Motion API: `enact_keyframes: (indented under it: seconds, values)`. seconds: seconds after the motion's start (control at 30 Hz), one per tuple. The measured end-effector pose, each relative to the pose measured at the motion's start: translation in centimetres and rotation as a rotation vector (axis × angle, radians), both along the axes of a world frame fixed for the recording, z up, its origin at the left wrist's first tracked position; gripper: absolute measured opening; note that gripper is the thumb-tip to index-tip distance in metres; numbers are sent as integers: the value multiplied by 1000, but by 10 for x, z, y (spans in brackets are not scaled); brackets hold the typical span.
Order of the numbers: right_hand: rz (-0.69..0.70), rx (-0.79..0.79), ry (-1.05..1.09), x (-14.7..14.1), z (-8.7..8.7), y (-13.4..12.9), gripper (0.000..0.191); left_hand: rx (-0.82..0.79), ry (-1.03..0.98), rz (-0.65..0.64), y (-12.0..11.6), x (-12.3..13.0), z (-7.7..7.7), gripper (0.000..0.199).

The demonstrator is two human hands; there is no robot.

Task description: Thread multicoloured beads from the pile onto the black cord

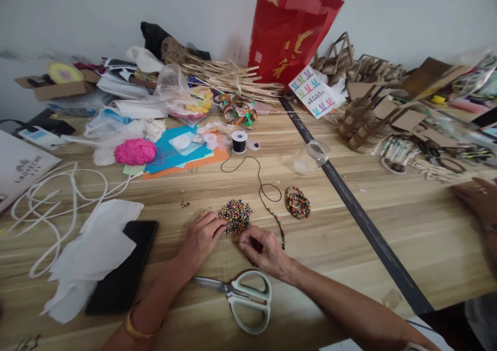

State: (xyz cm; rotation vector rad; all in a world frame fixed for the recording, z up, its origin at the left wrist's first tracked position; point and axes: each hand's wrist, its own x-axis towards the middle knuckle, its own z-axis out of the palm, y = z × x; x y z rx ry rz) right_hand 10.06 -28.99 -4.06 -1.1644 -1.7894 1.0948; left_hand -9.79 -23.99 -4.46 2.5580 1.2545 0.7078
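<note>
A heap of small multicoloured beads [235, 216] lies on the wooden table between my two hands. My left hand [202, 237] is at the heap's left edge, thumb and forefinger pressed together; anything between them is too small to make out. Just below the heap, my right hand [266, 250] is closed in a pinch on the tip of a thin cord. A partly beaded strand [276, 221] runs behind that hand, its bare black cord [259, 172] trailing up toward the spool [239, 141]. Coiled beaded loops [297, 203] lie to the right. Scissors [248, 295] rest below my hands.
A black phone-like slab [122, 268] under white tissue [103, 239] and a white cable [73, 185] lie left. A clear jar [311, 157] sits near the dark strip [361, 216]. Craft materials and a red bag [291, 30] line the back. Another person's hand [477, 198] is at right.
</note>
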Motion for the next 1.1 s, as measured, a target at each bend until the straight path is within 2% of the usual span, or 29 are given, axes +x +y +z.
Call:
enact_keyframes:
  seconds: [0.13,0.23,0.37,0.5,0.57,0.63,0.73,0.87,0.97,1.1]
  values:
    - [0,-3,-6,0,-1,1,9,-1,-23,7,-1,1,0,11]
    - [3,25,-21,1,-1,1,9,-9,-127,16,-1,0,0,10]
    - [57,228,-109,0,3,-4,11,-13,-291,37,-2,-3,3,8]
    - [187,467,-270,-2,8,-13,11,8,-357,24,-3,-6,8,8]
    - [235,531,-339,-3,12,-16,12,28,-374,0,-4,-6,8,9]
    - [237,532,-329,-2,17,-16,13,36,-392,-25,-5,-5,6,9]
    - [133,392,-107,5,29,-11,14,23,-413,-54,-7,-3,2,10]
    - [-34,-10,212,22,47,3,20,2,-417,-71,-8,-1,2,9]
    - [-7,-252,397,38,52,16,26,24,-434,-76,-7,-1,7,11]
    - [-1,-363,450,57,48,29,29,-3,-479,-67,-6,1,13,10]
